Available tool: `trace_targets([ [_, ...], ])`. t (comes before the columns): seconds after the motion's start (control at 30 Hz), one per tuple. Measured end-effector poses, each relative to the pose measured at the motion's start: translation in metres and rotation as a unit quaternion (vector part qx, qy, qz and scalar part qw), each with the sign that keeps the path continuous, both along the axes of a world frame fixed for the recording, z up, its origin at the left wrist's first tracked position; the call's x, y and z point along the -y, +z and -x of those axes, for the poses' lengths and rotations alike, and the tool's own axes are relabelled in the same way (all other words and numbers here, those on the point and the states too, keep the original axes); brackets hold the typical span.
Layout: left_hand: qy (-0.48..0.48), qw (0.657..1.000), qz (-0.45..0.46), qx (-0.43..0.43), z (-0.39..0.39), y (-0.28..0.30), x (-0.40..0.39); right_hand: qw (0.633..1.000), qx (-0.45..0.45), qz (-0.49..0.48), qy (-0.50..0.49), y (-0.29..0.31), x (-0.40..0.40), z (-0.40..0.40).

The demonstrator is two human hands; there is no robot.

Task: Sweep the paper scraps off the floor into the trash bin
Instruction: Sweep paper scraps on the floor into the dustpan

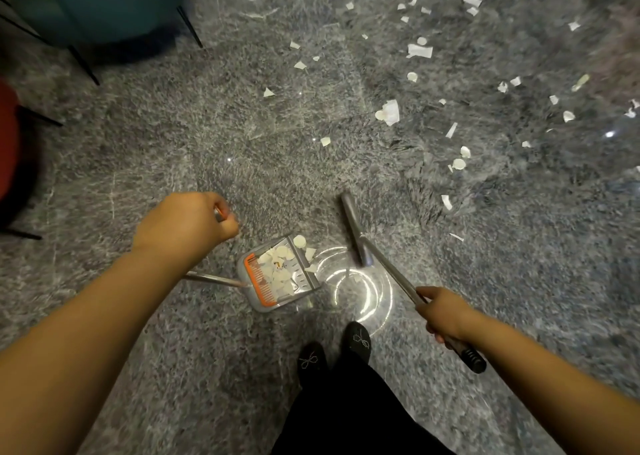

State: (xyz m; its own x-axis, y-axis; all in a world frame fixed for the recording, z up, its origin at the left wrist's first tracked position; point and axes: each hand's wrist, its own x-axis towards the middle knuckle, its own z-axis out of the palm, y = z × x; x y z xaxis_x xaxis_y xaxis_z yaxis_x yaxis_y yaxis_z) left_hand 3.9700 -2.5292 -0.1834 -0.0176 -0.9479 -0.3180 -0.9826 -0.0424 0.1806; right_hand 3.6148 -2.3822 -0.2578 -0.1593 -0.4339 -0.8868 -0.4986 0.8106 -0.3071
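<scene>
The left hand [187, 224] is curled into a fist around the top of the dustpan handle [214, 279], with a short length of grey metal showing between the fingers. The thin rod comes out from under the left forearm and runs right to the dustpan [277, 274], which sits on the floor [173, 142] just ahead of the feet. The pan is grey with an orange comb [259, 281] along its back edge, and a heap of white paper scraps [278, 271] lies inside it; a few pieces rest on or just past its front lip.

The right hand [441, 310] is wrapped around the broom handle [398, 278], fingers closed on the metal shaft just above a black ribbed grip [472, 359] that sticks out behind the hand. The shaft slants up and left to the broom head [355, 229], a grey bar lying on the floor just to the right of the dustpan and apart from it.

Two black shoes [334, 350] and dark trouser legs show below, between the arms. Many more white scraps [420, 50] are scattered over the glossy, grey-speckled floor, well away in the upper right. At upper left stands a teal chair [100, 4] on thin black legs, and a red seat [8, 142] shows at the left edge.
</scene>
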Motion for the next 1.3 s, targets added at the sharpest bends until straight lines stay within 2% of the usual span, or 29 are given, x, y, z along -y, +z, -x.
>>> trace_targets([
  [0.3, -0.040, 0.999, -0.004, 0.008, 0.001, 0.001, 0.011, 0.999, -0.004, -0.033, 0.034, -0.020, -0.011, -0.017],
  [0.63, -0.038, 0.999, 0.006, 0.017, -0.006, -0.007, 0.017, 0.995, 0.088, -0.024, 0.027, -0.030, -0.004, -0.080],
  [0.83, -0.045, 0.998, 0.017, 0.030, -0.002, -0.007, 0.009, 0.992, 0.113, -0.007, 0.057, -0.020, 0.005, -0.089],
  [0.93, -0.040, 0.999, 0.008, 0.010, -0.011, -0.004, 0.007, 0.991, 0.128, -0.005, 0.034, -0.013, 0.002, -0.086],
  [1.1, -0.023, 1.000, 0.010, -0.011, -0.037, 0.003, -0.003, 0.993, 0.113, 0.015, 0.025, -0.003, -0.001, -0.071],
  [1.3, -0.043, 0.999, 0.024, 0.016, -0.047, 0.011, -0.002, 0.997, 0.066, 0.031, 0.026, -0.005, 0.016, -0.059],
])
